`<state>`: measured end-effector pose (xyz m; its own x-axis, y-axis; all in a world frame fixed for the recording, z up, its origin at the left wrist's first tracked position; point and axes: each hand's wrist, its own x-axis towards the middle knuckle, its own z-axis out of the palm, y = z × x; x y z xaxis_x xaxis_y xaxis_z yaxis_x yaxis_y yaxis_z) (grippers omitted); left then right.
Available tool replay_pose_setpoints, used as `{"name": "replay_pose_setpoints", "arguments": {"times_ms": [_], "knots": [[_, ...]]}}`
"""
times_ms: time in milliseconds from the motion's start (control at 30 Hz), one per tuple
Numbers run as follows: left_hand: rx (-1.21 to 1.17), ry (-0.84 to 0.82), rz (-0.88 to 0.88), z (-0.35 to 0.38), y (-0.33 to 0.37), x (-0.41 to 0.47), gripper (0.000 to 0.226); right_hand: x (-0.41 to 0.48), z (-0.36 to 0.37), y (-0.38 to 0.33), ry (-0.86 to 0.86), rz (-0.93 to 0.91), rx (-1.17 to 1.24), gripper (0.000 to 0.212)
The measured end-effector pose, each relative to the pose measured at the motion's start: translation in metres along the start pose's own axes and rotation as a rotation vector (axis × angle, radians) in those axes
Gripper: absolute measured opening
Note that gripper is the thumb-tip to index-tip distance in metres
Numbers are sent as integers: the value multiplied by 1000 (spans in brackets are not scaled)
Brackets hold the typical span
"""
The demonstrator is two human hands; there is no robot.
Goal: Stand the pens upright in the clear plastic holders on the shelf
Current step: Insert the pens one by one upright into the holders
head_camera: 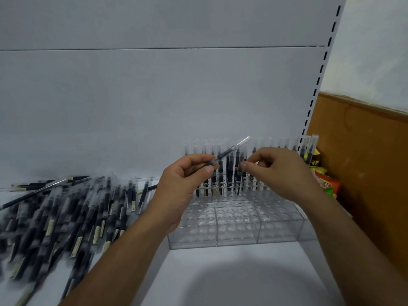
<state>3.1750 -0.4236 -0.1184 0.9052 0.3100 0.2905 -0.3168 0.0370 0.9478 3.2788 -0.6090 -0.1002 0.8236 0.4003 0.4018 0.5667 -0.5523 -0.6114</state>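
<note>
**Pen loading under way; front sockets of holders unfilled**

Left hand (187, 180): thumb and curled fingers pinch one black gel pen (229, 150) near its lower barrel. The pen is tilted, clear cap up and to the right, and raised above the holders. In my judgement this is so the tip can be swung down and lined up with a socket.

Right hand (278, 171): fingers curled, thumb and forefinger drawn together at the tops of the standing pens (237, 173). It probably steadies or parts them, but whether it actually pinches one cannot be told.

Clear plastic holders (238, 217): set side by side on the white shelf (231, 279), towards its right. Only the rear rows carry upright pens. The nearer rows of round sockets are vacant.

Stock remaining: a large loose pile of pens (66, 206) lies flat on the left of the shelf, just beside the holders.

Surroundings: a slotted shelf upright (318, 85), with coloured packets (326, 184) beyond the holders' right end.

Obstruction: the filled rear rows stand close together, so their caps crowd any socket next to them. The front sockets are freely reachable.
</note>
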Motion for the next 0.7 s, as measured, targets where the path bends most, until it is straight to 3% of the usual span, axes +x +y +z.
{"name": "replay_pose_setpoints", "arguments": {"times_ms": [133, 367, 433, 567, 700], "knots": [[35, -22, 8, 2, 0, 0, 20, -4, -1, -13, -82, 20, 508, 13], [314, -105, -2, 6, -3, -3, 19, -8, 2, -22, -99, -9, 784, 24], [558, -160, 21, 9, -4, -5, 18, -7, -2, -21, 2, -10, 816, 22], [1045, -336, 153, 16, -10, -9, 37, 0, -13, -10, 298, 10, 716, 12], [1140, -372, 236, 17, -13, -8, 39, 3, -11, 0, 373, -10, 491, 15]]}}
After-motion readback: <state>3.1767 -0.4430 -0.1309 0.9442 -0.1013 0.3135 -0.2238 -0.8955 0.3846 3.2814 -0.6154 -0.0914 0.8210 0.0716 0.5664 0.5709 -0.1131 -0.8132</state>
